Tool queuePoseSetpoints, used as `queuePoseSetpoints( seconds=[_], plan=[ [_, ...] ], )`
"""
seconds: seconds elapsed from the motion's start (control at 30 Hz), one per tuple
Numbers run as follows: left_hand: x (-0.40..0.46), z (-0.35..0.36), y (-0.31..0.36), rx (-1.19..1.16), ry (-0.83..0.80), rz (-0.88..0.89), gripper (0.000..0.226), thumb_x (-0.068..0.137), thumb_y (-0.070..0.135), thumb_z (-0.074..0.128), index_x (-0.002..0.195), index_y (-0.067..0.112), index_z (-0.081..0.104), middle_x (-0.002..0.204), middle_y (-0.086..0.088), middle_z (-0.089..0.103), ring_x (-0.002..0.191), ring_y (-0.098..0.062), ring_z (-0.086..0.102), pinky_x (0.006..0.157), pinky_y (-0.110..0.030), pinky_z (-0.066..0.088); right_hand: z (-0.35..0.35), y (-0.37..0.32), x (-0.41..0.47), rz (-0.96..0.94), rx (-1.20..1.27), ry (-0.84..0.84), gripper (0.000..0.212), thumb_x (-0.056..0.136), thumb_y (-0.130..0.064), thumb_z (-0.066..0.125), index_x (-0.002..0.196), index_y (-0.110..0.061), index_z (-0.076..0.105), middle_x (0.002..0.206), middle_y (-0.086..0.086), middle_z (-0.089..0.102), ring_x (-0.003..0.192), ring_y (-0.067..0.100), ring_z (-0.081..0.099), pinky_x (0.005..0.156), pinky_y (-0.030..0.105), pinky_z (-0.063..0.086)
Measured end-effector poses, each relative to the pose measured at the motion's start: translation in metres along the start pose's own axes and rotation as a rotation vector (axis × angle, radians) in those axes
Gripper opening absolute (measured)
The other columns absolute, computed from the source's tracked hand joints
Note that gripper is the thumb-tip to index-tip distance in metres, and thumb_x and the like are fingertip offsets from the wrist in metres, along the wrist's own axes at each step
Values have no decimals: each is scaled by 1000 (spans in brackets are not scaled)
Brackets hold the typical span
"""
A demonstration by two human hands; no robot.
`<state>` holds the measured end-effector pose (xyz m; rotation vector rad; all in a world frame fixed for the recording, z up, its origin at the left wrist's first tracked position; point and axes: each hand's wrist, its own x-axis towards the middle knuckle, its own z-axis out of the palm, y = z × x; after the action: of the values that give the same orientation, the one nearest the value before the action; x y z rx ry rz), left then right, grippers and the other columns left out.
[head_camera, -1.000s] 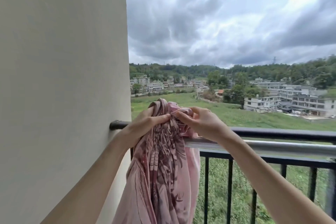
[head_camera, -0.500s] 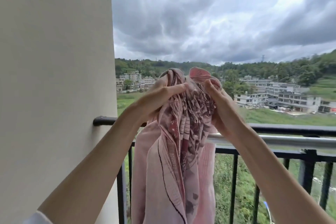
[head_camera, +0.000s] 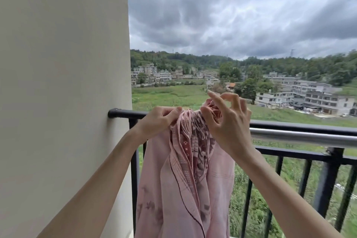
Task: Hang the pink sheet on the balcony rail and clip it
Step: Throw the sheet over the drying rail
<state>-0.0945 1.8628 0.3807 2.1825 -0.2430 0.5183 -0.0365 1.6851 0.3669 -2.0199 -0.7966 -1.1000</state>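
Observation:
The pink sheet (head_camera: 183, 185), patterned in dark red, hangs bunched in front of the balcony rail (head_camera: 301, 125) near the wall. My left hand (head_camera: 158, 120) grips the gathered top of the sheet on its left side. My right hand (head_camera: 226, 121) pinches the bunched top on the right with thumb and fingers, the index finger raised. The sheet's top sits at about the height of the black top rail. No clip is visible.
A cream wall (head_camera: 63, 92) closes off the left side, and the black rail end (head_camera: 116, 112) meets it. A shiny metal bar (head_camera: 309, 138) runs just below the top rail, above black vertical bars (head_camera: 248, 205). Beyond lie fields and buildings.
Both hands lifted the bunched sheet high above the rail half a second ago and have now lowered it back to rail height. My right hand's fingers have loosened and spread.

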Motion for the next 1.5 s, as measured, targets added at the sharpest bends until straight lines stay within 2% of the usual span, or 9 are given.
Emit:
queuePoseSetpoints(
  seconds=[0.13,0.23,0.4,0.53,0.83,0.93,1.17,1.37,1.5],
  plan=[
    [-14,-1,-25,-184,146,3,21,95,17,49,108,21,64,102,8,68,96,-2,62,83,-14,46,9,-29,-9,-236,-151,-290,73,73,-74,23,130,-36,47,138,-5,45,137,18,25,113,52,2],
    [-32,2,-56,-273,133,-90,42,78,29,70,117,31,56,116,4,64,109,-7,59,91,-23,47,23,-28,-19,-235,-236,-288,74,69,-75,27,127,-32,47,134,-5,47,136,21,27,112,59,-2],
    [-51,23,-89,-198,359,-194,59,56,56,73,89,7,68,86,-18,69,77,-19,60,70,-41,51,36,-13,-32,-254,-185,-126,49,79,-51,48,121,-26,54,127,-3,55,129,20,32,110,62,9],
    [-56,16,-87,-21,536,-158,17,83,25,67,74,11,71,65,-12,60,63,-16,42,60,-31,38,39,-9,-38,-273,-135,-64,48,83,-49,43,120,-23,57,131,-1,55,132,21,31,111,59,12],
    [-56,-7,-43,119,653,33,19,93,7,49,87,5,68,74,-13,66,67,-12,51,55,-22,35,45,-5,-48,-288,-121,-31,46,83,-46,51,123,-22,56,135,-1,52,135,23,31,113,54,14],
    [-47,-15,-4,133,622,148,22,91,0,49,82,12,65,71,11,60,64,9,52,59,-6,35,45,-4,-48,-285,-92,-14,47,83,-44,50,125,-23,54,136,0,51,136,22,30,114,50,14],
    [-63,14,13,69,619,139,17,93,13,52,80,17,62,66,16,58,61,1,50,59,-16,38,42,6,-62,-279,138,14,49,88,-33,51,133,-15,48,145,5,41,141,22,24,116,45,17],
    [-101,66,-5,96,633,101,35,92,19,53,60,25,42,49,17,46,46,-4,35,47,-11,27,34,-11,-92,200,711,82,59,72,-54,65,118,-24,44,121,-5,46,115,14,47,97,30,43],
    [-108,79,-7,193,538,197,44,89,17,56,58,31,28,50,14,40,47,-4,33,47,-9,24,28,-12,-83,558,904,-162,77,57,-65,67,114,-19,44,105,-1,59,93,7,59,84,23,48]
  ],
)
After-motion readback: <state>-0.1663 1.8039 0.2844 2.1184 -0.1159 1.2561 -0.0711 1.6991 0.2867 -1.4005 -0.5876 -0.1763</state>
